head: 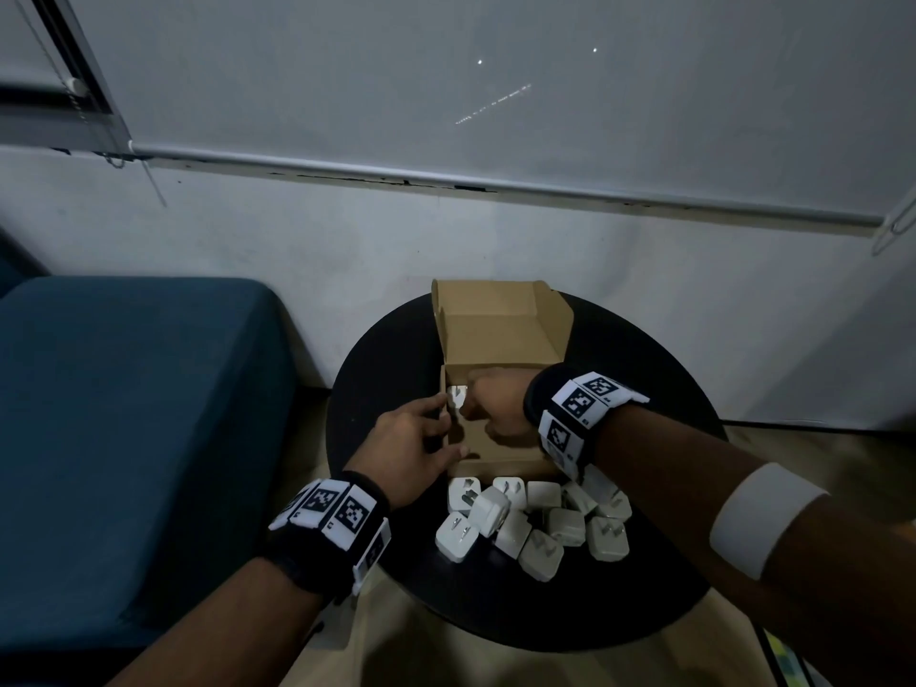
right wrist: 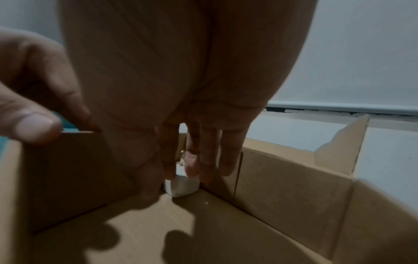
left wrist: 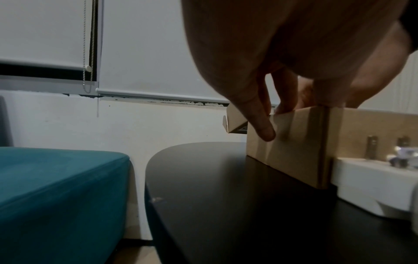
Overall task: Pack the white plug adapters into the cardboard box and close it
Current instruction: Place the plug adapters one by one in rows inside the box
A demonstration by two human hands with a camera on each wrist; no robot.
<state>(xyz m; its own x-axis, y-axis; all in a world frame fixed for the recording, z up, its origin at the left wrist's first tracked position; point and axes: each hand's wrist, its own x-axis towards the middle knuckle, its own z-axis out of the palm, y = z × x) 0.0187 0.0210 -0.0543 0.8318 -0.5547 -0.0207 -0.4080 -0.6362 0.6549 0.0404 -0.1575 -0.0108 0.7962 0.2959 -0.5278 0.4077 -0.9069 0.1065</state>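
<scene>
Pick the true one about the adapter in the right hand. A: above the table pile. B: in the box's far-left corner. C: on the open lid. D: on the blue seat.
B: the right hand holds the white plug adapter down in the cardboard box corner.

The cardboard box [head: 495,329] is of plain brown cardboard, matt and a little rough. The plug adapters [head: 543,555] have bodies of white plastic, smooth, with a soft sheen, and their prongs [left wrist: 372,146] are of grey metal that shines a little. The table [left wrist: 214,196] has a black top, smooth and hard, half glossy: it gives back a weak reflection. The seat [head: 124,414] is covered with blue-green cloth, matt and soft-looking. The wrist bands [head: 329,518] are black cloth with white printed tags. The blind [head: 446,66] is a matt pale grey sheet; its bottom bar [head: 347,168] looks like metal, the bead chain [left wrist: 85,53] also. The wall [head: 644,300] has matt white paint.
</scene>
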